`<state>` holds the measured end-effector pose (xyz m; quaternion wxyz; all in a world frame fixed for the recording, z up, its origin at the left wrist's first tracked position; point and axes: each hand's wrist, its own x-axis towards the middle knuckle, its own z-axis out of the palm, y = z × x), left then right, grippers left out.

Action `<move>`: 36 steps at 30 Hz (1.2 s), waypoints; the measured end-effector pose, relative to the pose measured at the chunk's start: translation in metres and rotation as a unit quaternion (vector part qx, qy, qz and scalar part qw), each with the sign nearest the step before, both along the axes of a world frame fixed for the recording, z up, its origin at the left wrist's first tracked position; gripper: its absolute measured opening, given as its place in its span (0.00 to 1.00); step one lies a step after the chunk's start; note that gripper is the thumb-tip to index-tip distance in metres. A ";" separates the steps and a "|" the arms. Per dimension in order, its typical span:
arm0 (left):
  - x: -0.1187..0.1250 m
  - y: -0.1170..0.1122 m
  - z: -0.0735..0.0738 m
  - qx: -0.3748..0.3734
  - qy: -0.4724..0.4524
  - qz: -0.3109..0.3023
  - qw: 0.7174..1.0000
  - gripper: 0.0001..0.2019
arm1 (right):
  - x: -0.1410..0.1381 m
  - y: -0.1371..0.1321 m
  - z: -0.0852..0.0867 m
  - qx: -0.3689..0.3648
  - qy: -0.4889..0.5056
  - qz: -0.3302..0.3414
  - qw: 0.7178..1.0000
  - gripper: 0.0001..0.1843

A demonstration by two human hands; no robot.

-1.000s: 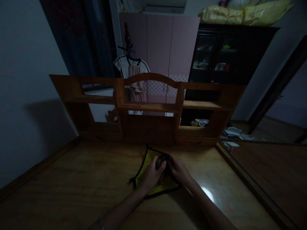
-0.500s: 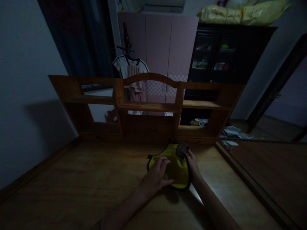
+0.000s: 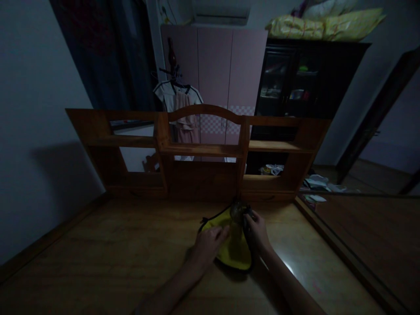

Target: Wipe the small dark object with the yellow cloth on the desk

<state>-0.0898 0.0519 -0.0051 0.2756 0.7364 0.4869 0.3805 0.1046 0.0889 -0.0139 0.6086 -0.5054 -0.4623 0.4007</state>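
Note:
A yellow cloth piece with black edging [image 3: 232, 251] is held just above the wooden desktop, its black cord or tie sticking out at the upper left. A dark, round, glossy-looking thing [image 3: 236, 212] sits at its top; its kind is too dim to make out. My left hand [image 3: 209, 246] is closed at the cloth's left side, fingers curled over the yellow face and thumb hidden. With bent fingers my right hand [image 3: 257, 229] grips the black-edged upper right corner, beside the round thing.
The desktop [image 3: 131, 245] spreads out on both sides. Behind it stands a wooden shelf unit [image 3: 203, 150] with open compartments. A white wall [image 3: 39, 175] bounds the left. On the right a raised wooden edge [image 3: 328, 236] runs along, with plastic bags [image 3: 316, 181] beyond.
My left hand has gone from spread fingers to curled ones on the cloth. The cloth's right side has been drawn inward and turned, and the round thing has shifted left with it.

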 end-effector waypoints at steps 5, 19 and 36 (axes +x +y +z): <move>0.001 0.010 -0.003 -0.174 -0.196 0.023 0.965 0.25 | -0.020 -0.013 0.002 0.026 -0.140 0.049 0.989 0.17; 0.003 0.016 -0.009 -0.310 -0.252 -0.069 0.914 0.32 | -0.025 -0.024 0.000 0.067 -0.315 0.099 0.942 0.25; 0.005 0.016 -0.008 -0.317 -0.239 -0.065 0.916 0.34 | -0.019 -0.033 0.015 0.056 -0.226 0.166 0.958 0.19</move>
